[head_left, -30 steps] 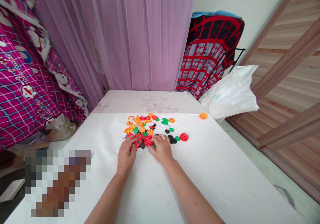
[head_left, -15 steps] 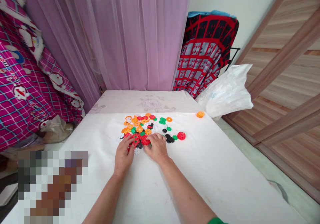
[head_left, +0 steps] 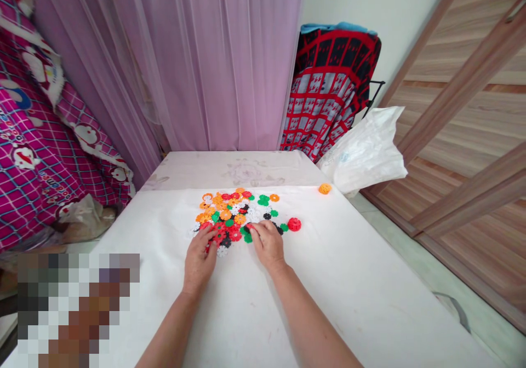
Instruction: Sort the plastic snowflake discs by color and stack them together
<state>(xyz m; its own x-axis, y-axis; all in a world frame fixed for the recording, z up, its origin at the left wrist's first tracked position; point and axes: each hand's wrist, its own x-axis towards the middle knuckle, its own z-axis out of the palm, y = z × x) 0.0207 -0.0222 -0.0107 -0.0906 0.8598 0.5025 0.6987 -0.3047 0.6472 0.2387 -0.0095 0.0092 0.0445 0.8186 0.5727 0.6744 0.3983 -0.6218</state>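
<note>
A heap of plastic snowflake discs (head_left: 225,214) in orange, red, white, green and black lies on the white tablecloth. My left hand (head_left: 201,252) rests at the heap's near left edge, fingers apart over some red discs (head_left: 219,232). At the near right side, my right hand (head_left: 269,245) is closed, with a red snowflake disc (head_left: 250,226) showing at its fingertips. Green discs (head_left: 246,236) lie just beside those fingertips. Black discs are partly hidden behind the right hand.
A round red piece (head_left: 294,224) sits right of the heap, and an orange ball-shaped piece (head_left: 324,189) farther back near the edge. A white plastic bag (head_left: 365,151) stands past the table's right corner. Purple curtains (head_left: 213,61) hang behind the table.
My right hand has moved away from the red discs, slightly to the right, with a red disc at its fingertips, uncovering green discs. My left hand stays by the red discs. The view has shifted slightly.
</note>
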